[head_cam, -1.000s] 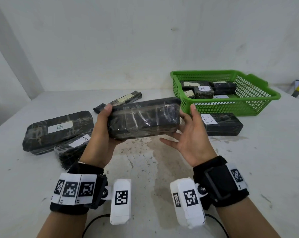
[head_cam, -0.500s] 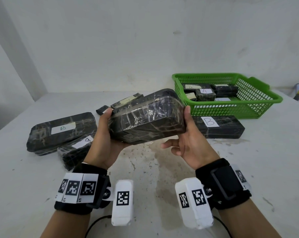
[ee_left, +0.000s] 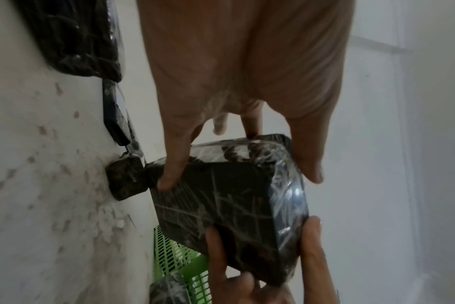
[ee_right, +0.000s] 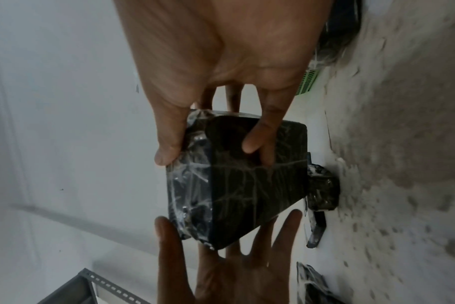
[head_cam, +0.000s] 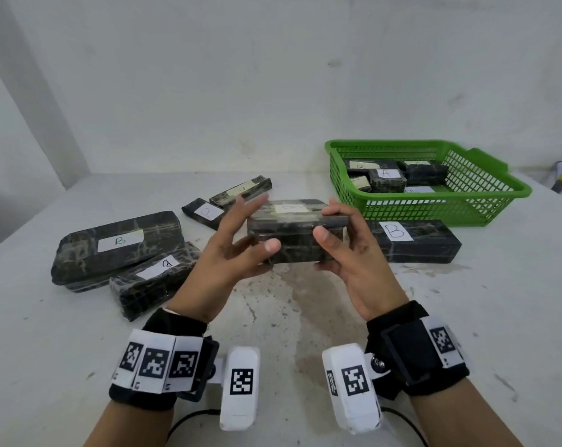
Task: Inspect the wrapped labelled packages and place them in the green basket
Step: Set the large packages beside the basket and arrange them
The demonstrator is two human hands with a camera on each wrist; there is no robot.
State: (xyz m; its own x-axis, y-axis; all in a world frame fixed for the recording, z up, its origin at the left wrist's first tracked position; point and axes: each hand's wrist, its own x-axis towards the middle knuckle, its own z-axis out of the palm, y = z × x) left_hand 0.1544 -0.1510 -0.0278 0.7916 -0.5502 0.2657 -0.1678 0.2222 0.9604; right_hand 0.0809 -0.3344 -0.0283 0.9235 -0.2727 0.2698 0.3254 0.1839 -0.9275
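A black package wrapped in clear film [head_cam: 292, 240] hangs above the table's middle, its pale label [head_cam: 291, 208] facing up. My left hand [head_cam: 266, 221] holds its left end, thumb on the near face and fingers behind. At the other end my right hand [head_cam: 329, 221] grips it the same way. The left wrist view shows the package [ee_left: 229, 201] pinched between thumb and finger, and the right wrist view shows it [ee_right: 237, 181] between both hands. The green basket [head_cam: 486, 201] stands at the back right with several wrapped packages inside, one marked A [head_cam: 387, 179].
A long package marked B [head_cam: 415, 241] lies just in front of the basket. At the left sit a large B package [head_cam: 118, 246] and a smaller one [head_cam: 157, 279] leaning on it. Two thin packages [head_cam: 241, 191] [head_cam: 205, 212] lie behind my hands. White walls bound the table.
The package has turned from its plain side facing me to label up and level. Both thumbs have come round onto its near face.
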